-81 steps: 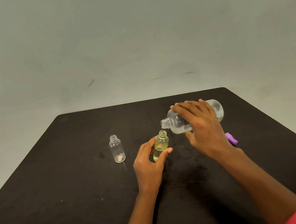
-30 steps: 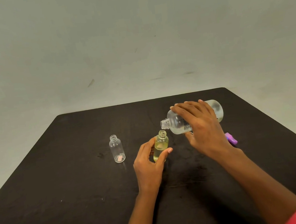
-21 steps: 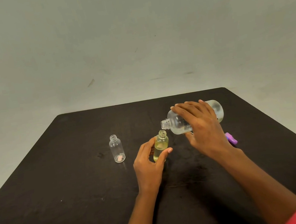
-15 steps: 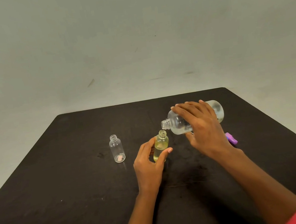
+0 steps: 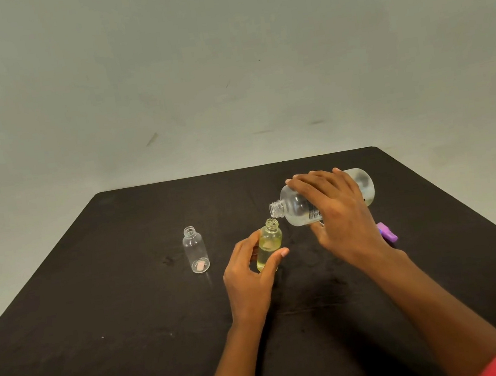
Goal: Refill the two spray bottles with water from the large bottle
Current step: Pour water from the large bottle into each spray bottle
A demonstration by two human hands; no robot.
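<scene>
head view: only one camera
right hand [image 5: 342,216]: wrapped over big bottle [image 5: 298,205], held off the table [image 5: 97,302]
big bottle axis: near horizontal, mouth points left, just above and right of yellow bottle [image 5: 268,245] neck
left hand [image 5: 249,277]: thumb and fingers clasp yellow bottle, upright, part full
clear bottle [image 5: 195,249]: upright, uncapped, looks empty, well left of both hands; left hand nearer
purple cap [image 5: 386,231]: behind right wrist
label: print on big bottle, unreadable
stage: likely first fill in progress; no stream visible

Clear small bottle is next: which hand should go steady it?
Left. The left hand holds the yellow bottle, nearest the clear bottle; the right hand is holding the tilted large bottle.
</scene>
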